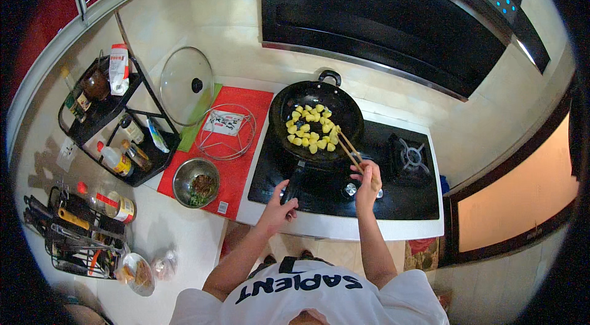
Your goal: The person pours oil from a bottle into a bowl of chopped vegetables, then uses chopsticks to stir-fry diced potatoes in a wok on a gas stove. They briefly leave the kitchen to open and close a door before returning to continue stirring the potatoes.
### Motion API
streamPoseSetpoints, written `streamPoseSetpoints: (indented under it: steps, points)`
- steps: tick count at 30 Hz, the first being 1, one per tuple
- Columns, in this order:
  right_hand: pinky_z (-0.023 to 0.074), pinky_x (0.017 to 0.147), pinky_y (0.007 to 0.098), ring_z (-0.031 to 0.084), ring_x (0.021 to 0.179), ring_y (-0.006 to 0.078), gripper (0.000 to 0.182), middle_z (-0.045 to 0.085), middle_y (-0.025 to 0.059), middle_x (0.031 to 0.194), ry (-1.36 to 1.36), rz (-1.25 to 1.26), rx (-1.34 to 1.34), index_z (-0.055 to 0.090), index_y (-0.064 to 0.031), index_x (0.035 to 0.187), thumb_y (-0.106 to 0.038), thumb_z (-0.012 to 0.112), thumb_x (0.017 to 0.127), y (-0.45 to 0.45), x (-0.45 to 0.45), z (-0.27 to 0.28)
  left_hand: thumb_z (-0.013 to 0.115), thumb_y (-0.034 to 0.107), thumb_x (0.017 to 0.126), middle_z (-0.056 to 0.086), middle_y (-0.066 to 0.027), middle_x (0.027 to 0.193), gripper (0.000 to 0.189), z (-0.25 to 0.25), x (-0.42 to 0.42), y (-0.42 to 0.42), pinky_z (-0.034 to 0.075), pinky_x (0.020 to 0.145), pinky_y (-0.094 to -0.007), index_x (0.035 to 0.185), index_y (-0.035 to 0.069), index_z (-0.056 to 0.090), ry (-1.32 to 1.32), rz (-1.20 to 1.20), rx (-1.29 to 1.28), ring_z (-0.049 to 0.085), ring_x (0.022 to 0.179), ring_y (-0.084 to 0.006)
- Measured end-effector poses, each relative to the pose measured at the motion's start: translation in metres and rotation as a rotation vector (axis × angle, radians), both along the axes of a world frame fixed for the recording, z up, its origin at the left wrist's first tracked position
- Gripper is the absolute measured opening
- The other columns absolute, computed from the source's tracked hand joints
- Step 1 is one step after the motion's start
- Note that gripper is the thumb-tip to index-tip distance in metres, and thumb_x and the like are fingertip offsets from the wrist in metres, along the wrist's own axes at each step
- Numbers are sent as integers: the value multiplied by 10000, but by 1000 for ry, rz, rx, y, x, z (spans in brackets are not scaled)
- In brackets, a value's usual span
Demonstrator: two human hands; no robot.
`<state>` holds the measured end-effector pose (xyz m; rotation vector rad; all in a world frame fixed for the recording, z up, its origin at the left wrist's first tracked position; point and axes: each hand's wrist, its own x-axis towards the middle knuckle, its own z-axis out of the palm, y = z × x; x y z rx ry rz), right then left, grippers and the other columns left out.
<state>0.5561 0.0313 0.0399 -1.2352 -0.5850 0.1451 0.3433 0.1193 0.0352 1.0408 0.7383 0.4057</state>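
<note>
A black wok sits on the left side of a gas cooktop, with its long handle pointing toward me. Yellow chunks, probably potato, lie spread in a rough ring on its bottom. My right hand grips a pair of wooden chopsticks, whose tips touch chunks at the right of the ring. My left hand is at the near end of the wok handle, thumb and index finger apart on either side of it; I see no firm grip.
The black glass cooktop has another burner at right. Left are a steel bowl of chopped seasonings, a wire rack on a red mat, a glass lid, and a bottle shelf. A range hood hangs above.
</note>
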Motion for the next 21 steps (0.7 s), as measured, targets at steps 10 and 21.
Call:
streamPoseSetpoints:
  steps: [10, 21]
  points:
    - [455, 611, 351, 541, 673, 296, 77, 515, 139, 821, -745, -106, -396, 557, -20, 846, -48, 548, 776, 31, 31, 30, 527, 119, 821, 487, -38, 721, 168, -14, 16, 30, 320, 380, -215, 938, 123, 407, -230, -131, -474, 429, 496, -100]
    - [451, 641, 385, 556, 727, 328, 142, 545, 152, 809, -697, -100, -563, 607, -45, 830, -166, 553, 780, 77, 54, 29, 541, 129, 816, 498, -42, 714, 146, -15, 17, 28, 329, 387, -206, 870, 103, 408, -245, -119, -435, 455, 503, -100]
